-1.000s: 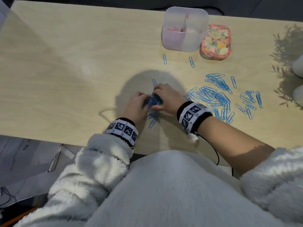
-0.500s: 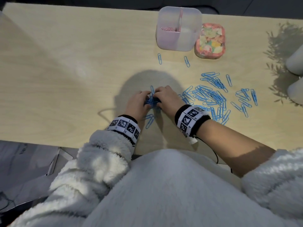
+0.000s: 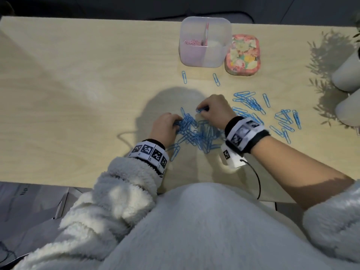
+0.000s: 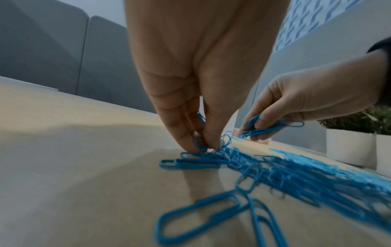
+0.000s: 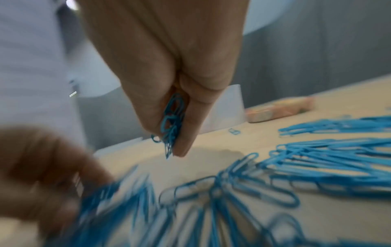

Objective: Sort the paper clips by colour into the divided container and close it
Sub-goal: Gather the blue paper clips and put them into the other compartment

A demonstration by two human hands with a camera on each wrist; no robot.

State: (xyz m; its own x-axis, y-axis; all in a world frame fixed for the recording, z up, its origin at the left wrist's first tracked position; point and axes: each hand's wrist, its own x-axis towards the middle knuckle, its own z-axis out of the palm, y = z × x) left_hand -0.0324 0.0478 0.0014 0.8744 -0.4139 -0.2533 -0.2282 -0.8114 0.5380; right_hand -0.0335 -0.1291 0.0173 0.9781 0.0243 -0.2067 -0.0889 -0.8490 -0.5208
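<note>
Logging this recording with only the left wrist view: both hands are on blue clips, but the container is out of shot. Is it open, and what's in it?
Observer: It's open. In the head view the divided container stands at the table's far edge, with pink clips in its left compartment. The right compartment looks empty.
Operator: Where is the lid?
Observer: A floral piece, likely the lid, lies flat on the table just right of the container.
Operator: Any strays away from the hands?
Observer: Two single blue clips lie just in front of the container, one near its left corner and one near its right.
</note>
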